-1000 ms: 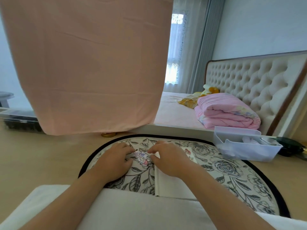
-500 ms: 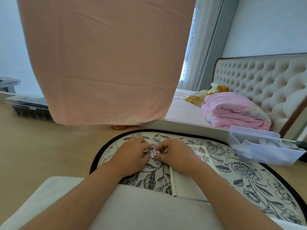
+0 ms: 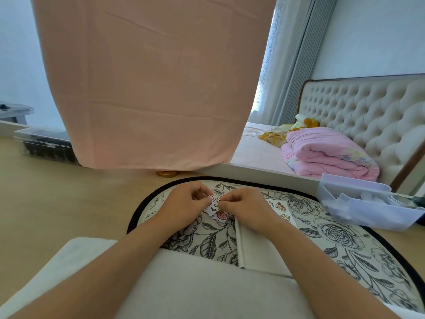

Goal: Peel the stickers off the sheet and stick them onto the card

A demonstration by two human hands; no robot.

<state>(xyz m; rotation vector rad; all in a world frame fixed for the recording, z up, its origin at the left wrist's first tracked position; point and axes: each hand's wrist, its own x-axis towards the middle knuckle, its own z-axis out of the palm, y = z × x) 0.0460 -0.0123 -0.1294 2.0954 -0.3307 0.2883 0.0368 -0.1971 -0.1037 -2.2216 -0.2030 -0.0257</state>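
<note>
Pink cloth [image 3: 149, 88] fills twelve o'clock in my head view. Below it, on the floral mat [image 3: 333, 238], I see the left hand [image 3: 184, 203] and right hand [image 3: 248, 208] meet with fingers curled. Both pinch the small sticker sheet [image 3: 215, 206] between their tips. The sheet is bent, and I cannot tell whether it touches the mat. The white card [image 3: 257, 249] lies on the mat under the right wrist, at five o'clock from the sheet, with stickers [image 3: 280, 206] on its far end. A clear bin [image 3: 368, 210] stands at three o'clock from the hands, and a folded quilt [image 3: 326, 153] lies at two o'clock.
</note>
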